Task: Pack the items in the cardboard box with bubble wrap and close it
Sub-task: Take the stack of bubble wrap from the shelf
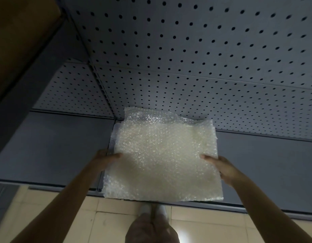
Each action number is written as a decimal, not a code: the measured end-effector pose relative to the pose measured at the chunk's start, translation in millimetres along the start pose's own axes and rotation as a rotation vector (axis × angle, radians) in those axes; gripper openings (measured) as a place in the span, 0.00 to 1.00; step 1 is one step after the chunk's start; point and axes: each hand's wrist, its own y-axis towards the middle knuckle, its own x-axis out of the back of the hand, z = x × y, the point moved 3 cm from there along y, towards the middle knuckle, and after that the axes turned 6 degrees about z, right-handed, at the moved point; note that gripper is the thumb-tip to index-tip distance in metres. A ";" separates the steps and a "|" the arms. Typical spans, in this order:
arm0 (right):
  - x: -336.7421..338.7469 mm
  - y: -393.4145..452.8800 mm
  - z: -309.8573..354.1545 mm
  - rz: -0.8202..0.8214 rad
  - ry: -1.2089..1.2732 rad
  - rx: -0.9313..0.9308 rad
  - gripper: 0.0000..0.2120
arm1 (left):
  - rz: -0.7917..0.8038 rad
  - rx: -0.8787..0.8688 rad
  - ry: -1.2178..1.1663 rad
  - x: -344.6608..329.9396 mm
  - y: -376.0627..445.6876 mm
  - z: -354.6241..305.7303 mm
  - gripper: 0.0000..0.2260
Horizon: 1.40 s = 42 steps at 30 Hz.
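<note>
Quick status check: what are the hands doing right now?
Left hand and right hand grip opposite edges of the bubble wrap. Sheet held flat over grey shelf. No box or items in view. Nothing in the way.

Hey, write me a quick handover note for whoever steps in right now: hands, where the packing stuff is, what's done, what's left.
Left hand: gripping the left edge of the bubble wrap sheet.
Right hand: gripping its right edge.
The sheet lies on the grey shelf in front of the pegboard back panel, with its near edge overhanging the shelf front.
A brown cardboard surface shows at upper left; whether it is the box is unclear.
No items to pack are in view.
Done: wrap in hand.
Left: wrap and pack the items, close the box.
</note>
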 end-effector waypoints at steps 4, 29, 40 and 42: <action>-1.8 -0.2 -6.9 0.045 0.042 -0.010 0.22 | -0.015 0.077 -0.012 -2.3 -4.5 4.0 0.14; 60.4 -66.6 -59.9 -0.234 0.241 0.216 0.13 | 0.021 -0.130 -0.005 -82.9 -21.8 -64.5 0.02; 81.1 -184.6 -160.0 -0.654 0.482 0.234 0.21 | 0.345 -0.319 0.273 -211.3 -58.7 -145.5 0.08; 76.7 -207.7 -182.4 -0.758 0.582 0.249 0.21 | 0.417 -0.363 0.339 -239.7 -69.5 -155.3 0.08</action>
